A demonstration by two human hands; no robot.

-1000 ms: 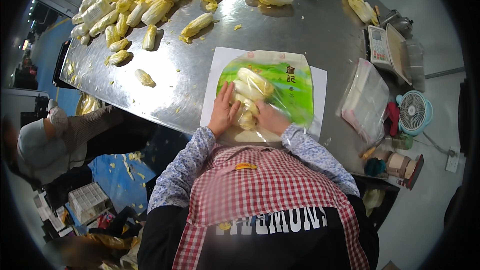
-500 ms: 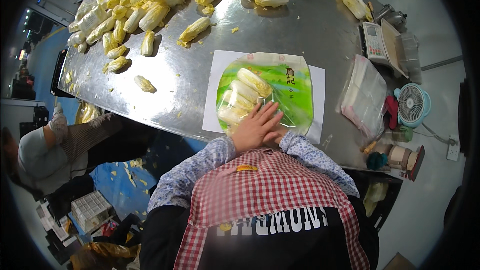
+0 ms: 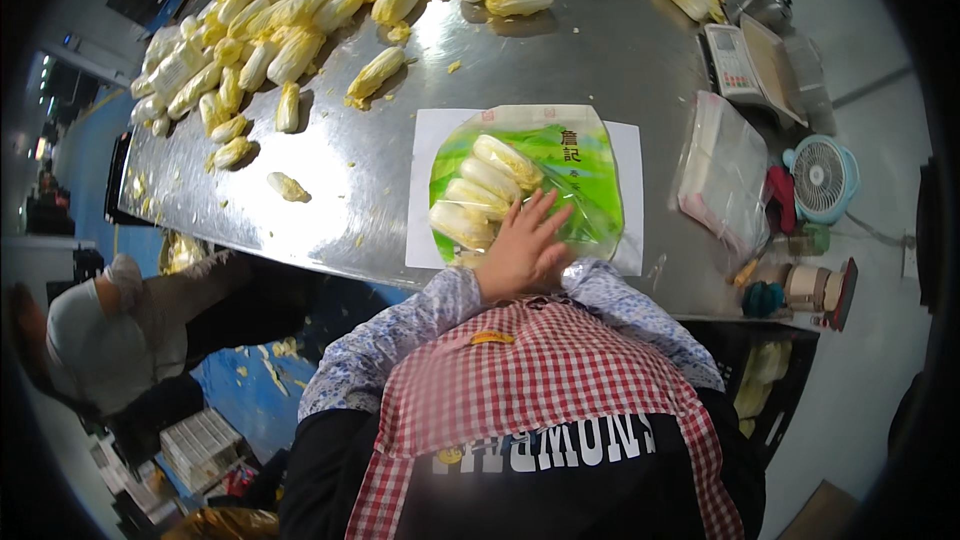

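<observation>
Now a hand presses the bagged cabbages.
Left hand (image 3: 520,250) lies flat, fingers spread, on the green bag (image 3: 530,180) atop white paper (image 3: 630,150) near the steel table (image 3: 560,50) edge; right hand hidden.

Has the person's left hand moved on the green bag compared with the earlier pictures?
Yes. The left hand slid to the person's right along the near edge of the green bag, judged against the white sheet, and now lies flat there.
</observation>
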